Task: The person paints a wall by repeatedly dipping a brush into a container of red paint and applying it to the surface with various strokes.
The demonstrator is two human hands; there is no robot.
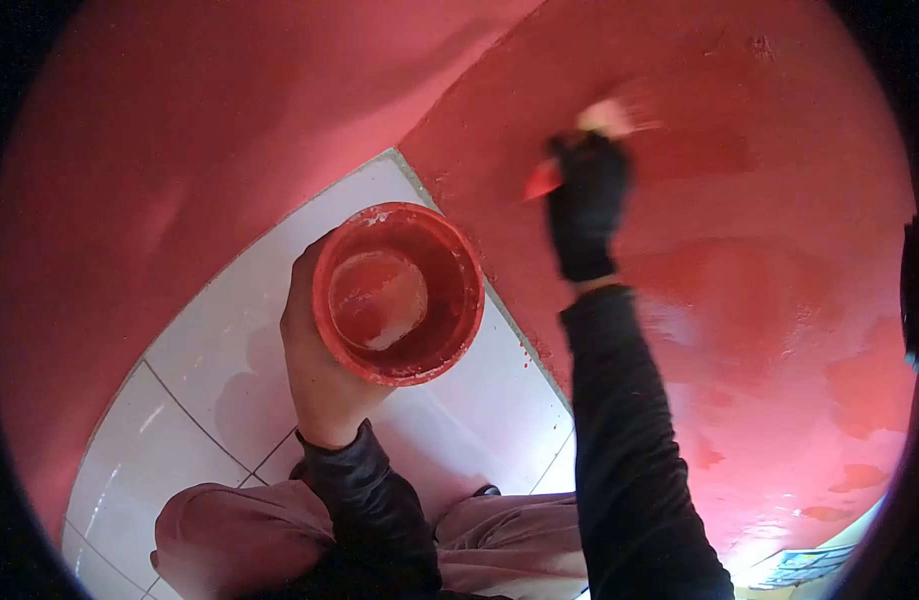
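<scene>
My left hand [314, 350] is bare and wraps round the left side of a red bucket [454, 300]. Inside the bucket, at its bottom, lies a patch of wet red paint [369, 295]. On my right hand [589, 195] is a black glove, and its fingers are closed round a paintbrush [607, 118] with pale bristles, blurred by motion. A red end of the brush shows at the left of the glove. The bristles are at the red wall [699, 200], where darker, wet-looking patches show.
Another red wall [179, 130] meets this one at a corner in the upper middle. White floor tiles [189, 400] lie below, with small red drops near the right wall's foot. My bent legs [509, 530] are at the bottom. A dark object stands at the right edge.
</scene>
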